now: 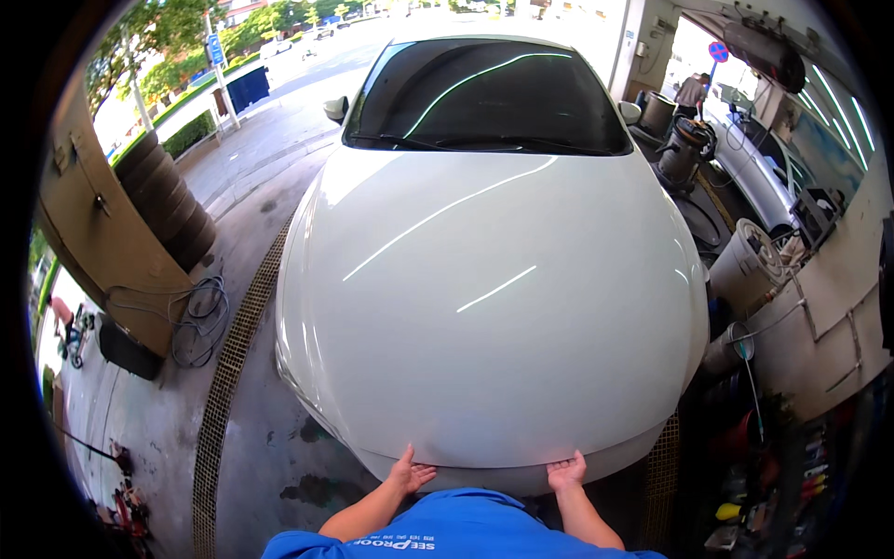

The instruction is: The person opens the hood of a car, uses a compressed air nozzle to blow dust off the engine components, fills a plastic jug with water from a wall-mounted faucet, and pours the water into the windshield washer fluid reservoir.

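White paintwork fills the view as you stand at the nose of a car point(494, 279) in a wash bay, your left hand point(411, 473) and right hand point(566, 471) both laid flat on the front edge of the bonnet point(484, 317), fingers spread and clasping nothing. The bonnet lies down over the car's front, directly before you, its leading lip under your palms. The floor point(270, 438) around your feet looks damp in patches, and a metal drain grate point(233, 354) runs along the car's left side; a shifted foot there could slide and throw your weight onto the panel. The glossy panel gives bare palms little purchase, so a push could skid off the lip. Leaning hard on thin sheet metal may dent it, and grit under a palm may mark the finish. Coiled hoses point(200, 317) by the stacked tyres point(172, 205) and the drums point(745, 265) at your right narrow the room to step back.
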Demonstrator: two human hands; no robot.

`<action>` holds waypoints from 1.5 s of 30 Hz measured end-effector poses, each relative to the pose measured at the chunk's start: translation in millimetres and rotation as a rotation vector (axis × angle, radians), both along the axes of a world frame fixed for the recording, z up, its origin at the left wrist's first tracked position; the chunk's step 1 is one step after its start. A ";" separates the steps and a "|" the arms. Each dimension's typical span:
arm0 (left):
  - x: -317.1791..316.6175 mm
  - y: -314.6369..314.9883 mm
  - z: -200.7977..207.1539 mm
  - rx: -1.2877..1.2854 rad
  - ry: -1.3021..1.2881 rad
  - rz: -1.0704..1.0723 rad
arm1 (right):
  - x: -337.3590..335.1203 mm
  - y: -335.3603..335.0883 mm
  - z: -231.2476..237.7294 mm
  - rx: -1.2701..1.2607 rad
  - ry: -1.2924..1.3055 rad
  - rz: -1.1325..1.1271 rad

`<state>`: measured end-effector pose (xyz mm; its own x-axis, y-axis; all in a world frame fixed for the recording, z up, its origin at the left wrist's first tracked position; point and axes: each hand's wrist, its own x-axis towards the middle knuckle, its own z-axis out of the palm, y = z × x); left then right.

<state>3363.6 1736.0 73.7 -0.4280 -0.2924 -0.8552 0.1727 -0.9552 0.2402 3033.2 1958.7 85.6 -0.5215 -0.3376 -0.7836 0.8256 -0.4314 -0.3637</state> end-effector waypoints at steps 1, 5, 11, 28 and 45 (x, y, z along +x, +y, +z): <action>-1.9 1.5 0.5 -0.008 -0.004 -0.017 | 7.0 -2.3 1.3 -0.071 0.015 0.006; -15.8 2.0 5.9 -0.037 0.018 0.031 | 39.0 -19.2 -2.0 -0.184 -0.014 0.032; -40.0 4.4 25.5 0.017 -0.013 0.209 | 53.3 -36.6 7.4 -0.407 0.000 0.112; -28.0 -11.3 6.7 0.089 -0.016 0.082 | 54.0 -44.8 -7.4 -0.317 -0.060 0.189; -31.5 -15.9 -1.6 0.097 -0.075 0.127 | 11.9 -20.6 -20.6 -0.459 -0.039 0.080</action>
